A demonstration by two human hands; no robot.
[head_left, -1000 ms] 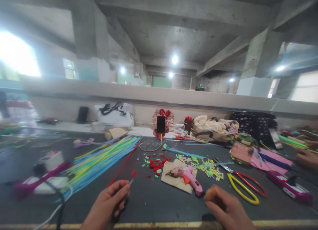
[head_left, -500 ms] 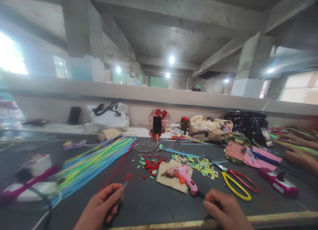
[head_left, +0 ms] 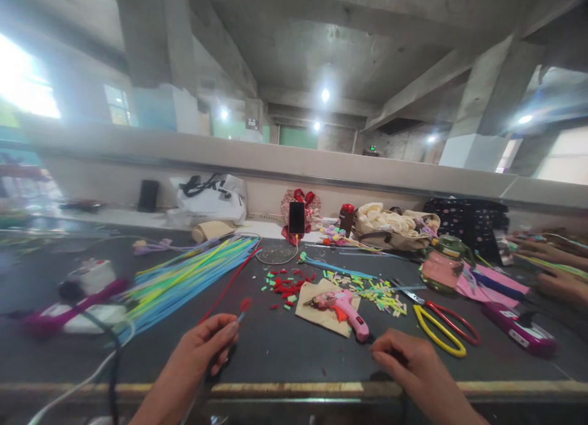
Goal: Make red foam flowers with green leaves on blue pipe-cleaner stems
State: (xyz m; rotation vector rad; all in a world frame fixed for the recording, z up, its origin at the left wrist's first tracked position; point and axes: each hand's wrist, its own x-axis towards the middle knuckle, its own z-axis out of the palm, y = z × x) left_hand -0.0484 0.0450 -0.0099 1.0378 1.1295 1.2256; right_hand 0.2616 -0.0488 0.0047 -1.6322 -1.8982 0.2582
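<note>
My left hand [head_left: 209,345] pinches a thin blue stem with a blurred red tip [head_left: 245,304], probably a pipe cleaner, held above the dark table. My right hand [head_left: 408,354] rests low on the table with its fingers curled together, beside the black cord at the handle end of a pink glue gun [head_left: 351,315]. Whether it grips anything is hidden. The glue gun lies on a piece of brown cardboard [head_left: 305,308]. Small red pieces [head_left: 287,284] and yellow-green pieces [head_left: 386,299] are scattered behind and beside it.
Long blue, green and yellow pipe cleaners [head_left: 193,284] lie in a bundle on the left. Scissors [head_left: 441,333] with red and yellow handles lie right of the glue gun, near a jar [head_left: 443,266] and a purple power strip [head_left: 519,330]. Another person's hands [head_left: 558,278] are at far right.
The camera view has tipped down a little, so the table appears higher. My right hand has moved slightly left, closer to the glue gun's handle end. My left hand still holds the stem.
</note>
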